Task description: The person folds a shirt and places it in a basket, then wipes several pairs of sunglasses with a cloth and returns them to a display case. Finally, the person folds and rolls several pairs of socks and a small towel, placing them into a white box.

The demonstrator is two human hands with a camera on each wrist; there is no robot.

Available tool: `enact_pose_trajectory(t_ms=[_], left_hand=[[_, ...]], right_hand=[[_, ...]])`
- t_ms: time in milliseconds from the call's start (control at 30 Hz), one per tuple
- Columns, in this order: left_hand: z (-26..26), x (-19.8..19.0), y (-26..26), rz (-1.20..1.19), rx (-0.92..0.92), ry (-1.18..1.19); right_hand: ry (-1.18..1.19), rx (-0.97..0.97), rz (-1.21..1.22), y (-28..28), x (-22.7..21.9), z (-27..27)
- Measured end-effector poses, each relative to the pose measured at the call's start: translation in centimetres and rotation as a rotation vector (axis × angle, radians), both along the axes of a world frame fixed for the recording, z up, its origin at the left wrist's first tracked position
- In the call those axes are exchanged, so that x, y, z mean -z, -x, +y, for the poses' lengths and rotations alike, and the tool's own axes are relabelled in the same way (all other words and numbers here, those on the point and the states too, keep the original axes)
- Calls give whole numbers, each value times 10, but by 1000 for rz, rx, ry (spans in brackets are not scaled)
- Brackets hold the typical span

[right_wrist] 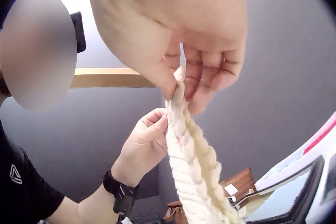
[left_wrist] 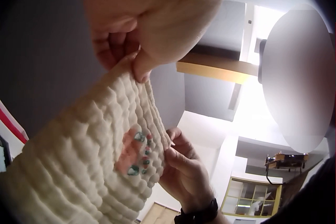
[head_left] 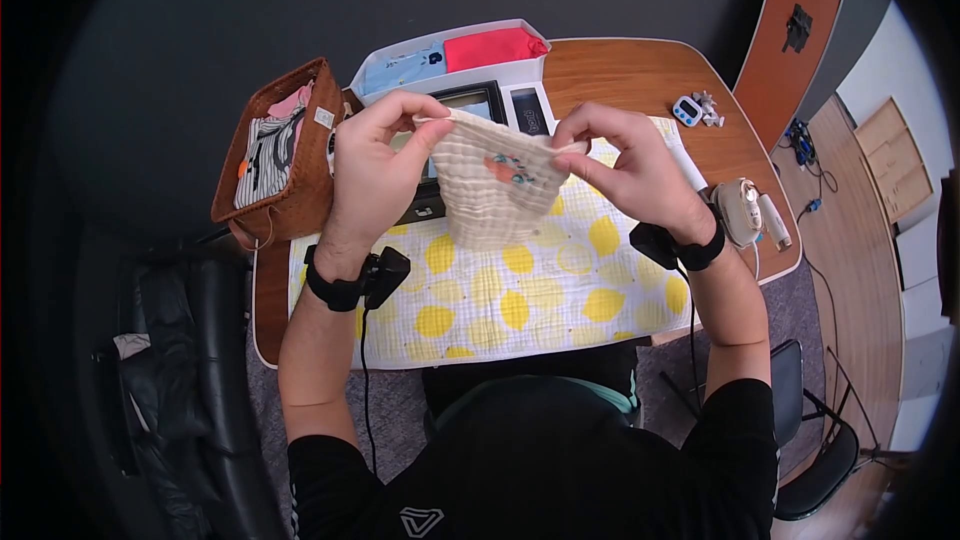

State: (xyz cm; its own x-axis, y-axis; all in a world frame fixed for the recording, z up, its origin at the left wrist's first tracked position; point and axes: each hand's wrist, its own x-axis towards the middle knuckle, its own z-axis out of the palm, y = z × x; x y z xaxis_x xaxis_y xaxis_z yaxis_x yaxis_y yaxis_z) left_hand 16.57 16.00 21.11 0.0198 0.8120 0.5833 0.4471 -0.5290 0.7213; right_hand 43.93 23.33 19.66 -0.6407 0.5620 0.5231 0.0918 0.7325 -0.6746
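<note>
A cream crinkled gauze cloth (head_left: 490, 195) with a small orange and teal embroidered motif hangs between the two hands, held up over the table. The left hand (head_left: 392, 155) pinches one upper corner between thumb and fingers. At the other upper corner, the right hand (head_left: 630, 162) pinches the edge in the same way. In the left wrist view the cloth (left_wrist: 100, 150) slopes down from the left thumb, its motif facing the camera. Seen edge-on in the right wrist view, the cloth (right_wrist: 184, 155) shows two layers hanging apart below the fingers.
Below lies a lemon-print cloth (head_left: 515, 310) on the wooden table (head_left: 640, 70). A brown basket (head_left: 290, 205) of folded clothes stands at left. Behind are a white box (head_left: 535, 72) with blue and red fabric and a black case (head_left: 425, 208). A timer (head_left: 687, 111) sits at right.
</note>
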Motion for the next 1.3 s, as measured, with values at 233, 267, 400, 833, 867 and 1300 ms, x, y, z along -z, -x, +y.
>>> enact_pose_trajectory(t_ms=[233,267,400,833,867,1300], left_hand=[[0,-4,0,21,-24,-6],[1,-4,1,22,-24,-6],[1,-3,4,-6,-5,37],[5,-3,-8,-31,26,-69],[5,-3,-8,-31,26,-70],[8,-5,-19,-30,96,-207]], right_hand=[[4,-91,-30,3,13,6],[-2,-60,-23,3,14,6],[72,2,-32,1,7,4],[123,28,9,1,2,3],[140,30,-84,0,3,3],[710,-358,391,18,44,2]])
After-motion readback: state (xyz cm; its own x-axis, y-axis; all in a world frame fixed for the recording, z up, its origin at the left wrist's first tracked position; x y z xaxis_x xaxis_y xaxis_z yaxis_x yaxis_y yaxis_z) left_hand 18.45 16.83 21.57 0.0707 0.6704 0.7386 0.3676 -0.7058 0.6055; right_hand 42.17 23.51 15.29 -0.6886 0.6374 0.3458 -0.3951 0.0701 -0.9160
